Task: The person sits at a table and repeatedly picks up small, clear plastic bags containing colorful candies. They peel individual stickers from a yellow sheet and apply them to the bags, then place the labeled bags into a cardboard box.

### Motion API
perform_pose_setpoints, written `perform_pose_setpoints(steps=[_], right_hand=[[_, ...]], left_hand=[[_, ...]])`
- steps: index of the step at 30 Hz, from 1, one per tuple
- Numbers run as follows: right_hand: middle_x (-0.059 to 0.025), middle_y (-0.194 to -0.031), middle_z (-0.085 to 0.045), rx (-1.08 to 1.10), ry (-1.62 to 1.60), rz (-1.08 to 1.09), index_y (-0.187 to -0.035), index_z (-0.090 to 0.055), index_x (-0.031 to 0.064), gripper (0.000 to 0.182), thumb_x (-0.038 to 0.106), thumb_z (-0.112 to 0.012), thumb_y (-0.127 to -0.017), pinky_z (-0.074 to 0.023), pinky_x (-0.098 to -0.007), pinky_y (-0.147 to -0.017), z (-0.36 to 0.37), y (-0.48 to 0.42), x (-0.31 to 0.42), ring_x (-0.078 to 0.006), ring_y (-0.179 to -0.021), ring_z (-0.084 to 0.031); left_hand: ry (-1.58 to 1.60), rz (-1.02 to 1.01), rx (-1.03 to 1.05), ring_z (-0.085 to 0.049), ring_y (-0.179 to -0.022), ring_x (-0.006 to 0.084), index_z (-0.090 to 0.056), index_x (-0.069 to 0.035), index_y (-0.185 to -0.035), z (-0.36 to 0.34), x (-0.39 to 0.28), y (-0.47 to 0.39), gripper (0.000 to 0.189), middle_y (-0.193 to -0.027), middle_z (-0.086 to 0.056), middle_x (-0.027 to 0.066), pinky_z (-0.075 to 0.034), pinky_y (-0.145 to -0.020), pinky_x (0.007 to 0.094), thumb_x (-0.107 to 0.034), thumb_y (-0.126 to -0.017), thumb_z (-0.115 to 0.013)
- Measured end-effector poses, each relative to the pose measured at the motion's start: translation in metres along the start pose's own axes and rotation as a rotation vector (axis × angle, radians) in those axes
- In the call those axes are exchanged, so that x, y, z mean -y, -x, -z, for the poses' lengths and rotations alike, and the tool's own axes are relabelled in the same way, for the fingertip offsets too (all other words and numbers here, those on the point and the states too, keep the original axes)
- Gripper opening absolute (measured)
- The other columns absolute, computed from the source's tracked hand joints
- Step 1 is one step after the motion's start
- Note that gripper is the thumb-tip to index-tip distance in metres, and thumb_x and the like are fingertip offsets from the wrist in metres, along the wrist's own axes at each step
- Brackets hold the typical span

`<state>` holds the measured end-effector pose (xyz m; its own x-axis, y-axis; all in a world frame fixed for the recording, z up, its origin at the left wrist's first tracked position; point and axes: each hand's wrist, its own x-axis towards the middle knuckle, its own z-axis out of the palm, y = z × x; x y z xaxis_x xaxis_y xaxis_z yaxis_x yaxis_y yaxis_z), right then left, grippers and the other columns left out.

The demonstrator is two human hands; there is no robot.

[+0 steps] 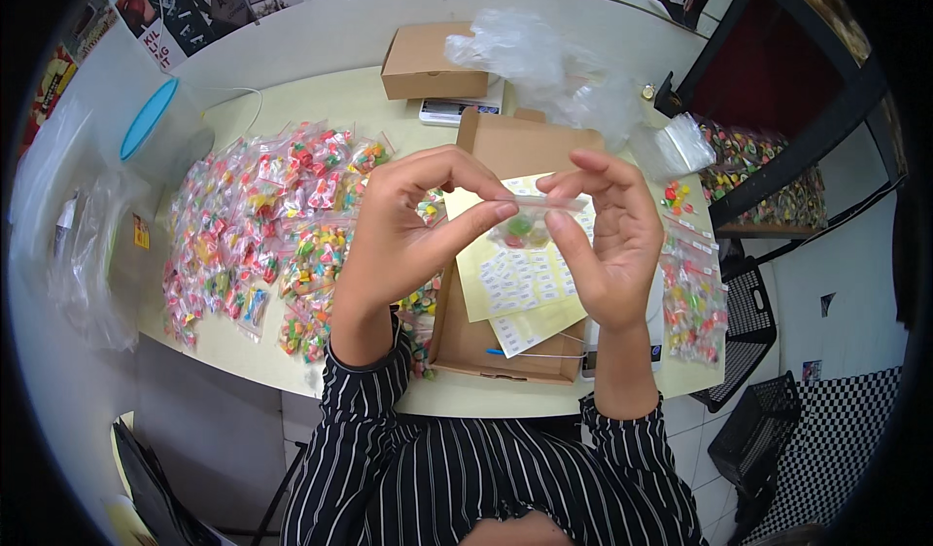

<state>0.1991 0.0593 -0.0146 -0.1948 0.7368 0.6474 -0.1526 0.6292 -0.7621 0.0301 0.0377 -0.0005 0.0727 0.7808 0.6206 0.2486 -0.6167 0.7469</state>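
Note:
My left hand (430,218) pinches the left end of the top edge of a small clear zip bag (526,226) between thumb and forefinger. The right end of that edge is between the thumb and fingers of my right hand (605,232). Green, red and yellowish pieces, apparently candies, show inside the bag. Below it, sheets of small white labels (503,283) on yellowish backing lie over an open cardboard box (455,327). A thin tool with a blue tip (495,352) sticks out by the lower sheet.
Many filled candy bags (248,203) cover the table's left side. More bags (692,291) lie at the right edge, near loose candies (678,197). Behind are a closed cardboard box (430,57) on a scale (459,110) and crumpled clear plastic (532,50). Another scale (652,327) is beside my right forearm.

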Motion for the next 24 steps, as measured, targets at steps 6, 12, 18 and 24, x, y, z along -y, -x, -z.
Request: perform_pose_setpoints(steps=[6, 12, 18, 24], right_hand=[[-0.0064, -0.077, -0.062, 0.004, 0.044, -0.006, -0.107, -0.051, -0.0005, 0.038, -0.001, -0.064, -0.071, -0.0417, -0.0284, -0.080, -0.002, 0.001, -0.003, -0.0144, -0.081, -0.060], [-0.0066, -0.074, -0.065, -0.023, 0.061, -0.050, -0.105, -0.054, -0.0017, 0.036, 0.000, -0.066, -0.072, -0.0435, -0.0272, -0.077, -0.002, 0.002, -0.001, -0.0135, -0.076, -0.061], [-0.0083, -0.078, -0.067, 0.013, 0.191, 0.015, -0.106, -0.053, -0.0022, 0.036, 0.000, -0.066, -0.072, -0.0436, -0.0264, -0.078, 0.003, 0.001, 0.000, -0.0132, -0.079, -0.062], [-0.0137, -0.090, -0.064, 0.117, 0.252, 0.055, -0.121, -0.041, -0.0008, 0.059, 0.006, -0.069, -0.069, -0.0424, -0.0300, -0.081, 0.000, 0.001, 0.000, -0.0192, -0.088, -0.061]], left_hand=[[-0.025, 0.054, 0.045, -0.057, -0.071, 0.0136, -0.060, 0.000, -0.072, 0.000, -0.005, 0.000, 0.006, -0.072, -0.061, 0.0082, -0.043, -0.066, 0.0249, 0.001, -0.069, -0.065], [-0.049, 0.034, 0.030, -0.056, -0.068, 0.0132, -0.058, 0.000, -0.075, -0.003, -0.001, 0.000, 0.007, -0.072, -0.060, 0.0069, -0.041, -0.061, 0.0254, -0.003, -0.073, -0.063], [-0.028, 0.112, 0.017, -0.056, -0.079, 0.0149, -0.055, 0.000, -0.076, 0.006, -0.001, -0.001, 0.004, -0.076, -0.059, 0.0083, -0.042, -0.073, 0.0283, -0.001, -0.075, -0.059], [-0.012, 0.058, 0.011, -0.057, -0.081, 0.0160, -0.053, 0.000, -0.079, 0.010, -0.002, 0.005, 0.006, -0.080, -0.059, 0.0091, -0.043, -0.074, 0.0287, -0.003, -0.077, -0.058]])
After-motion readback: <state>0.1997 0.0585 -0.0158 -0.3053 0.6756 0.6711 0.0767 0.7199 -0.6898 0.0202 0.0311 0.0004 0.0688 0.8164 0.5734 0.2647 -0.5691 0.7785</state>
